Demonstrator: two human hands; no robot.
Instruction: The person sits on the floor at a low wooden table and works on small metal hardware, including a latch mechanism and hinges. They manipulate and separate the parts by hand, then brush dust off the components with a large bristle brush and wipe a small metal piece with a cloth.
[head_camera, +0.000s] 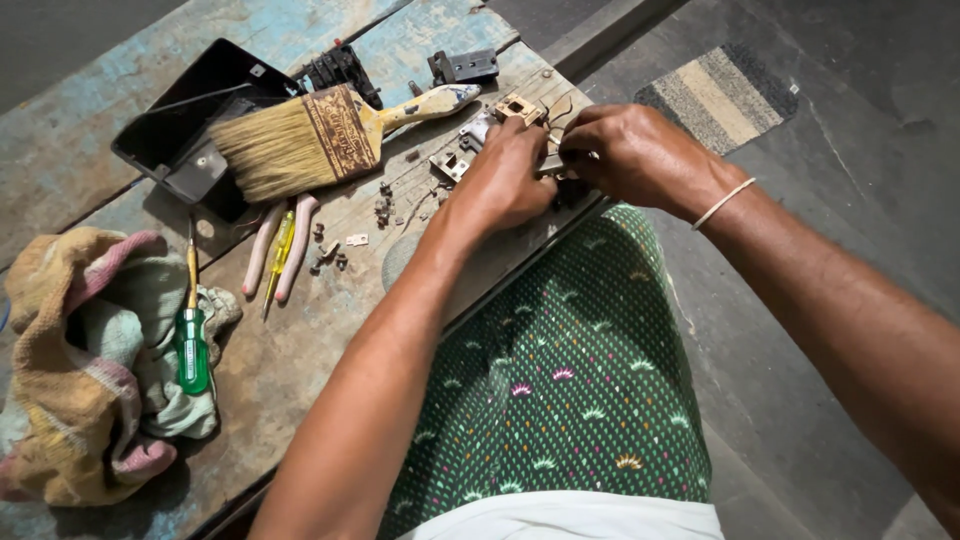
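My left hand (505, 175) and my right hand (630, 150) meet at the near edge of a worn wooden table (300, 340). Both close their fingers on a small metal and plastic electrical part (553, 166) that they mostly hide. A tan switch piece (517, 107) lies just beyond my left fingers. A smaller metal part (449, 164) rests to the left of that hand. My right wrist wears a thin pale band (722, 202).
A wide paint brush (320, 135) lies across a black plastic tray (190, 125). Pink-handled pliers (280, 245), a green-handled screwdriver (192, 345), a crumpled cloth (85, 360) and several loose screws (330, 255) lie on the table. A striped mat (720, 95) lies on the floor.
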